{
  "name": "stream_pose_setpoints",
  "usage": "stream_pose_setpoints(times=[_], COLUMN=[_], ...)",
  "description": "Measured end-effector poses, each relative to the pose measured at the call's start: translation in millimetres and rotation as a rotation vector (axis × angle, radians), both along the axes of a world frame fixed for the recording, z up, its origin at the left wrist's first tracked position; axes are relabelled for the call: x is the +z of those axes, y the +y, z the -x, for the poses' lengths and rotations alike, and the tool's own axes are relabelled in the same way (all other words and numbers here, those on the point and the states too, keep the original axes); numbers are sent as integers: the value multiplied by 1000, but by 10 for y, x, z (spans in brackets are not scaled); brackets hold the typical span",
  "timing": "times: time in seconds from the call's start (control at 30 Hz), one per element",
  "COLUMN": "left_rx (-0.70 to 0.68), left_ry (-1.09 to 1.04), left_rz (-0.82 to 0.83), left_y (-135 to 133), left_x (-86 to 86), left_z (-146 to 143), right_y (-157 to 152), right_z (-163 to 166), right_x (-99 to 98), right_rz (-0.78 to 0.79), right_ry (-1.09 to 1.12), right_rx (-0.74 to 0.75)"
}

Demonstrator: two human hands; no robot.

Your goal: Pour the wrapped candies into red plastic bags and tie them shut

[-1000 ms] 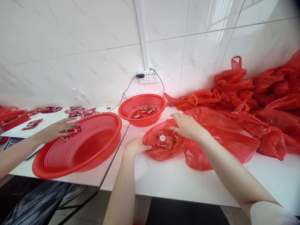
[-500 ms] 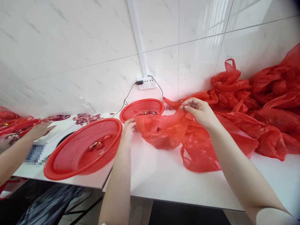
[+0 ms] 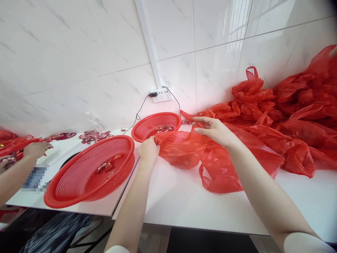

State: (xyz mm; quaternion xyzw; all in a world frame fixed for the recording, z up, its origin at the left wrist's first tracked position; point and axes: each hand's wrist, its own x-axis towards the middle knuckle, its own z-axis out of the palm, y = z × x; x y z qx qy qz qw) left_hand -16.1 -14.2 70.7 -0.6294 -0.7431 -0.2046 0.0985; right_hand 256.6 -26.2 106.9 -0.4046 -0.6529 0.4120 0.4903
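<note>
A thin red plastic bag (image 3: 181, 151) lies stretched across the white table between my two hands. My left hand (image 3: 149, 149) is closed on the bag's left end, close to the small red basket. Over the bag's right part is my right hand (image 3: 214, 131), its thumb apart from its outstretched fingers and red plastic just behind them. A bag handle loop (image 3: 206, 177) droops toward me beneath the right forearm. Folds hide where this bag ends and the heap beside it begins.
A large red basket (image 3: 63, 201) with a few small wrapped packets stands left, a smaller red basket (image 3: 135, 135) behind. Piled red bags (image 3: 295, 105) fill the right. Against the wall is a power strip (image 3: 162, 95). A co-worker's hand (image 3: 35, 149) is far left.
My left hand has closed more firmly around the bag's end. My right hand's thumb and fingers have parted from their pinch. The co-worker's hand has drawn back left and the view has shifted slightly.
</note>
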Motion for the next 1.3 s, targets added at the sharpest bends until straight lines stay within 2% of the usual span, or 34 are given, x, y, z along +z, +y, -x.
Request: stream_pose_setpoints(times=[0.13,0.2,0.27,0.33,0.43,0.5,0.53,0.6,0.7,0.77,0.83,0.93,0.97,1.1,1.13,1.23,1.3], left_rx=[-7,-11,-83,-241,-604,-790,-837,-856,-852,-867,-899,-932,-933,-839,-806,-782,-775], left_ry=[-168,-232,-398,-699,-1191,-1364,-1393,-1393,-1406,-1353,-1176,-933,-923,-1063,-1079,-1078,-1114], left_rz=[-247,-313,-368,-347,-210,-176,-170,-131,19,157,247,227,218,291,303,310,325], left_y=[22,-11,-32,-27,17,48,58,61,24,-15,-44,-46,-40,-36,-45,-70,-65], left_x=[390,598,744,809,805,782,771,750,695,631,552,457,445,487,507,537,531], left_z=[71,63,41,17,-13,-43,-66,-134,-305,-458,-613,-778,-805,-805,-794,-771,-755], right_y=[165,223,236,214,173,176,188,215,180,75,-65,-204,-210,-61,-9,116,183], right_z=[-61,-51,-19,7,-16,-68,-92,-109,-12,113,236,332,335,278,264,249,240], right_x=[-5,24,65,101,128,121,110,86,77,105,147,185,184,115,90,18,-24], right_rz=[-120,-221,-282,-298,-389,-456,-452,-380,-313,-365,-455,-563,-591,-661,-648,-539,-481], right_ry=[32,125,140,86,121,142,117,67,118,149,78,-121,-164,-191,-202,-220,-187], right_rx=[-156,-216,-254,-274,-353,-407,-401,-335,-180,-68,69,197,179,-49,-59,43,18])
